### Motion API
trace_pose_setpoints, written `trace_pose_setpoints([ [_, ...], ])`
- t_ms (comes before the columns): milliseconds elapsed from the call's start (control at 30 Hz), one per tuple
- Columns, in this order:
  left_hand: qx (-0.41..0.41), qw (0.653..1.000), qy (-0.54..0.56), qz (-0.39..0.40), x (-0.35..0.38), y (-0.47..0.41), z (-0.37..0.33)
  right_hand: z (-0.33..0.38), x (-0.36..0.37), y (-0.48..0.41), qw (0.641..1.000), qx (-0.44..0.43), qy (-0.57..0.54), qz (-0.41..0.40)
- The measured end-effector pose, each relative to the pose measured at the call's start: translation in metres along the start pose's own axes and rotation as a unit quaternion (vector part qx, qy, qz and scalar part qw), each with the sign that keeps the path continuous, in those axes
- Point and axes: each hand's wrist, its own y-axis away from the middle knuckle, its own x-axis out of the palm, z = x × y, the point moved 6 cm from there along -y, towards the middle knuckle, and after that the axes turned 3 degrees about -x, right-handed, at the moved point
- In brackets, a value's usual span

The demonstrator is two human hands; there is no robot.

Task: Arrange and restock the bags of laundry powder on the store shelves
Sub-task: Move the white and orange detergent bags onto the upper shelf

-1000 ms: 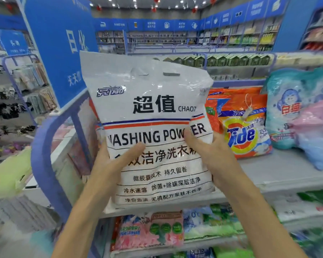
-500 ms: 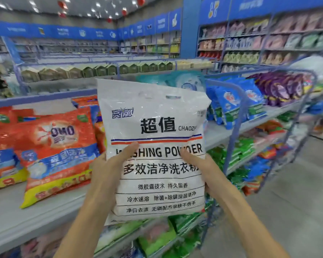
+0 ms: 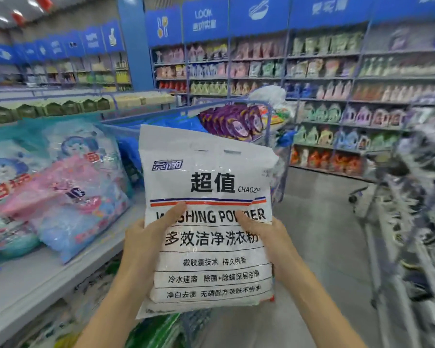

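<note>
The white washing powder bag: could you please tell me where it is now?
The bag is mid-frame in the head view, held upright by the left hand and right hand, right of the pink-and-blue bags on the shelf.

White washing powder bag (image 3: 209, 222): glossy plastic film, crinkled, glare patches near the top. Pink and blue bags (image 3: 60, 187) at left: shiny clear-ish plastic, wrinkled. Shelf (image 3: 30, 280) surface: smooth matt grey, probably painted metal, blurred. Floor (image 3: 324, 222): smooth grey, faint sheen.

The grey shelf (image 3: 35, 280) at left bears pale blue and pink detergent bags (image 3: 60, 187) lying tilted.
</note>
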Motion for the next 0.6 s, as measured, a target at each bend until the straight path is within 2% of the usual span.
trace_pose_setpoints([
  [600,-0.054,0.981,-0.022,0.186,0.364,-0.291,0.059,0.08,-0.296,-0.259,0.981,-0.062,0.01,-0.182],
])
